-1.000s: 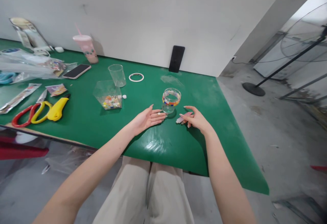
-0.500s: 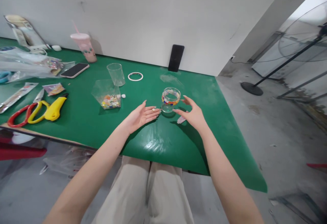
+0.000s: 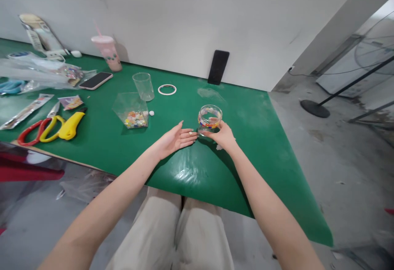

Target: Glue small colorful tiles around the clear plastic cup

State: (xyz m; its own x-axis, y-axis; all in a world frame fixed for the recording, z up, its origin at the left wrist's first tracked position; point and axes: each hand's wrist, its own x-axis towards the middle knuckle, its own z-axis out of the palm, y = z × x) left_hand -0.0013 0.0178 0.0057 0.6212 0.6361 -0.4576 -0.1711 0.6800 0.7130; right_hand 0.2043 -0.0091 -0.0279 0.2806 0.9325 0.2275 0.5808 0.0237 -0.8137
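The right hand point(image 3: 226, 138) clasps the glass cup point(image 3: 210, 117) between thumb and fingers. Just left of those fingers, the left hand point(image 3: 172, 142) is palm up, its fingers extended, a small white piece point(image 3: 190, 133) resting on them.

Right hand point(image 3: 225, 137) grips tiled glass point(image 3: 209, 124), left hand point(image 3: 172, 142) palm up

Glass upright, band of coloured tiles point(image 3: 209, 125) round it. Small white piece point(image 3: 190, 133) on left fingers, fingertips just beside glass. Further left on green table point(image 3: 277, 171): clear container point(image 3: 129, 102) with mixed coloured pieces point(image 3: 135, 120), clear tumbler point(image 3: 143, 86) behind it, white ring point(image 3: 167, 94). Black slab point(image 3: 218, 67) leans on white wall point(image 3: 172, 24).
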